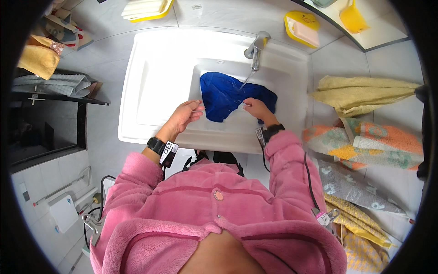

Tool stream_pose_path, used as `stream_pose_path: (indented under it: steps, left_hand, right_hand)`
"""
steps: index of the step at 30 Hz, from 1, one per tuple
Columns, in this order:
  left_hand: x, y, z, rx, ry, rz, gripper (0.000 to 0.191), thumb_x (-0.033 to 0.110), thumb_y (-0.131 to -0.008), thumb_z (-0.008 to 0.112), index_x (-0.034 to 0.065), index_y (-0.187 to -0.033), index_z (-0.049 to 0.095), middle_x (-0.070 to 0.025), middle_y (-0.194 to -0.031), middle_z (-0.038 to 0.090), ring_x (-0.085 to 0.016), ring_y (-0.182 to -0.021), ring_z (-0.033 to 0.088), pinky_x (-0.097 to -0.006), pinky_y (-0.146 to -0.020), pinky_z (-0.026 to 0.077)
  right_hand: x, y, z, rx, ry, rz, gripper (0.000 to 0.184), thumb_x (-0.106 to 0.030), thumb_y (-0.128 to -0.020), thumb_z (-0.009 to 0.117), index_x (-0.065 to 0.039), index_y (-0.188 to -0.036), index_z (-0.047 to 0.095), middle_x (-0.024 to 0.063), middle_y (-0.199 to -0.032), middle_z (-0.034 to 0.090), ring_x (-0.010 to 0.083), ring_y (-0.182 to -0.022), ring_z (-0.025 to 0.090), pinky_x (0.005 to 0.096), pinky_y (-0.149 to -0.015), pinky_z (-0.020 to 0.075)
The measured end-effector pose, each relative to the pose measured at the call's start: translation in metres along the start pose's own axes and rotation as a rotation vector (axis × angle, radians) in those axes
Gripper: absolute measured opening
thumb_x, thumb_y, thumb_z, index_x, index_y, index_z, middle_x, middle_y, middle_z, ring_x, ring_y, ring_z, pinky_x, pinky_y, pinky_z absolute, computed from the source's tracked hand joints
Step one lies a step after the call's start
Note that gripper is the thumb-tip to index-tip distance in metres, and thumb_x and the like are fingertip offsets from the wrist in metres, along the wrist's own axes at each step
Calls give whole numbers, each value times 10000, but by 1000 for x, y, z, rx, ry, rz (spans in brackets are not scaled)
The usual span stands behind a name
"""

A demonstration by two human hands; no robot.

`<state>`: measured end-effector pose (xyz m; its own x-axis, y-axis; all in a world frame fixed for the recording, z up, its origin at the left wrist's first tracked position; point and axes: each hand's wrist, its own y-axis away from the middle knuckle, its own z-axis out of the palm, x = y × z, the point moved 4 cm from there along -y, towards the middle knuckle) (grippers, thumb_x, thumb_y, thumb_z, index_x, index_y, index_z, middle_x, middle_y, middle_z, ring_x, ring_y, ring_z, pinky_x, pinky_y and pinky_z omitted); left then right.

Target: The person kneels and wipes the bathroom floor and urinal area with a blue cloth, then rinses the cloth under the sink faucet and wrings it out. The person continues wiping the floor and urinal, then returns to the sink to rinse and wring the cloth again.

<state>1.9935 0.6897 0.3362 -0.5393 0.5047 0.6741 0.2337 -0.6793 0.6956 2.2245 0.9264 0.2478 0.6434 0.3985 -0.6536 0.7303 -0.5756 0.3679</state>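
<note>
A blue cloth (220, 96) lies spread in the basin of a white sink (164, 135), and water from the chrome faucet (256, 48) runs onto it. My left hand (186, 114) hovers over the basin's left side, beside the cloth's left edge, fingers apart and nothing in it. My right hand (256, 109) is over the cloth's right part, thumb and fingertips bent together at its edge; whether they pinch the fabric cannot be told. Part of the cloth is hidden under that hand.
A yellow soap dish (289, 25) with a pink soap bar (305, 33) sits right of the faucet. Another yellow-rimmed dish (155, 17) stands behind the sink. Several towels hang at the right, including a pale yellow one (362, 90). A dark shelf (95, 101) is at the left.
</note>
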Motion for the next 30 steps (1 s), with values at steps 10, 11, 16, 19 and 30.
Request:
stream_pose_path:
  steps: [10,11,16,19,30]
  left_hand:
    - [-38,8,11,-20,-9,-137,378,331,-1031,538,83,-1313,583,-34,-1092,672,-158,-979,639,-298,-886,504]
    - [-40,7,14,-33,-24,-139,382,334,-1032,538,84,-1317,580,-39,-1101,670,-159,-989,635,-301,-893,504]
    - [-49,-3,33,-124,-38,-153,420,344,-1032,537,71,-1350,554,-89,-1189,647,-197,-1075,621,-326,-958,499]
    - [-55,-14,46,-231,61,-206,483,370,-1025,543,67,-1399,505,-126,-1302,592,-237,-1174,578,-356,-1014,471]
    - [-56,-55,61,-55,175,-183,1001,710,-886,554,78,-1577,204,-174,-1619,235,-333,-1474,244,-513,-1201,161]
  right_hand:
    - [0,-69,2,217,401,185,539,-219,-913,636,-130,-1414,458,113,-1469,488,297,-1375,443,516,-1054,400]
    - [0,-69,4,193,418,189,539,-218,-912,638,-128,-1413,459,113,-1463,494,297,-1378,439,520,-1052,400]
    - [2,-62,27,-149,509,276,540,-328,-873,673,-101,-1348,553,136,-1366,592,321,-1294,530,541,-1029,416]
    - [-20,-51,41,-224,369,204,547,-416,-832,687,-59,-1245,648,167,-1294,640,375,-1199,595,502,-998,460]
    - [-178,73,-73,-86,-1208,-75,231,-187,-958,639,-52,-1143,667,-7,-1011,677,70,-869,611,227,-785,488]
